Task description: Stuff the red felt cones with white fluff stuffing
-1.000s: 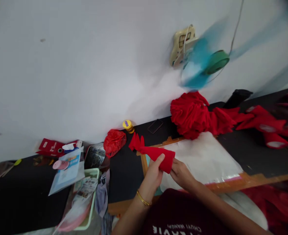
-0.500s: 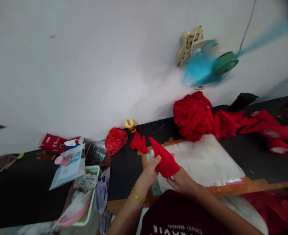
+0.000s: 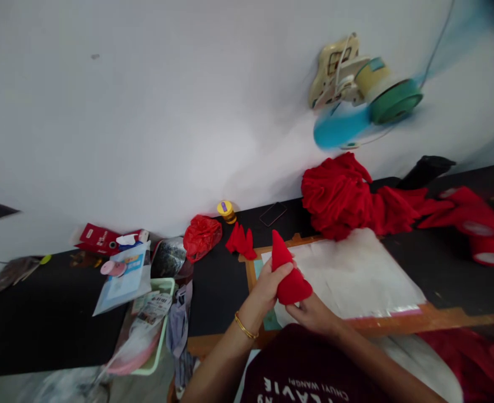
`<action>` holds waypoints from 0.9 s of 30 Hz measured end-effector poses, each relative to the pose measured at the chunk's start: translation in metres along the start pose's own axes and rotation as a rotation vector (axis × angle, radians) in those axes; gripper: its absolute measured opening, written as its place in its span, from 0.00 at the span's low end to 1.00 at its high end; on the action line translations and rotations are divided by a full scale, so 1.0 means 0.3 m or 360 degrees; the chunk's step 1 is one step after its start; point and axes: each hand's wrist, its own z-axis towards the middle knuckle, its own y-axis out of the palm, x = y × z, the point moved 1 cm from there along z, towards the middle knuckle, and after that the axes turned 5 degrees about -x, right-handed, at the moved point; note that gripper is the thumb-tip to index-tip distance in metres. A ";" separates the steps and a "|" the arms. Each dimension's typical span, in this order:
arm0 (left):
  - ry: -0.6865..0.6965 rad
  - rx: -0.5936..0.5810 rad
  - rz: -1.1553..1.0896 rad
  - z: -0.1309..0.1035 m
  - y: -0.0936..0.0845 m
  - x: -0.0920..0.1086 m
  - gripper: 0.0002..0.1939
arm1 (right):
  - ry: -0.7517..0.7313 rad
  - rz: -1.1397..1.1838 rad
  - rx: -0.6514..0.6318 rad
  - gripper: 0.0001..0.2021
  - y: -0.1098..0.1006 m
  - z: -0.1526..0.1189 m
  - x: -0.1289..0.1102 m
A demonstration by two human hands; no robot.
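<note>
A red cone-shaped fabric piece (image 3: 294,286) is held up in front of my body, its pointed tip toward the wall. My left hand (image 3: 271,284) is wrapped round its middle, the thumb across the front. At its wide lower end, my right hand (image 3: 308,310) grips the edge, with part of the fingers hidden behind the cloth. Beneath both hands lies a white sheet (image 3: 356,280) on the table. Small red pointed pieces (image 3: 241,242) stand just beyond, to the left. A large heap of red fabric (image 3: 335,196) rests at the back right.
On the wall a fan (image 3: 394,101) is spinning. Along the back are a yellow-lidded jar (image 3: 227,211), a phone (image 3: 273,214) and a red plastic bag (image 3: 202,238). Left of me are a green-rimmed basket (image 3: 158,352) and a pink-capped item (image 3: 113,268) on a plastic packet.
The red cone has turned more upright, and my left hand's thumb now lies across its middle. The camera view has shifted slightly.
</note>
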 end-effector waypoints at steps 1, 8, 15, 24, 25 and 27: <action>-0.0006 0.0055 0.0008 0.002 -0.004 -0.011 0.21 | 0.0057 0.0081 0.0025 0.11 -0.005 -0.002 -0.007; 0.0077 0.0520 -0.0093 0.056 -0.030 -0.031 0.26 | 0.0177 0.0416 -0.0008 0.04 -0.030 0.023 -0.042; 0.0124 0.0551 -0.0024 0.045 0.000 0.002 0.25 | 0.0323 0.0948 -0.0044 0.06 -0.021 -0.010 -0.052; -0.0317 0.0443 -0.0135 0.029 0.006 -0.037 0.32 | 0.0239 0.0903 -0.0009 0.04 -0.058 0.009 -0.059; -0.0254 0.0468 -0.0214 0.038 0.001 -0.030 0.29 | 0.0194 0.0833 0.0014 0.05 -0.062 0.004 -0.058; -0.0115 0.0537 -0.0415 0.058 -0.011 -0.010 0.21 | 0.0097 0.0646 0.0114 0.11 -0.071 -0.012 -0.055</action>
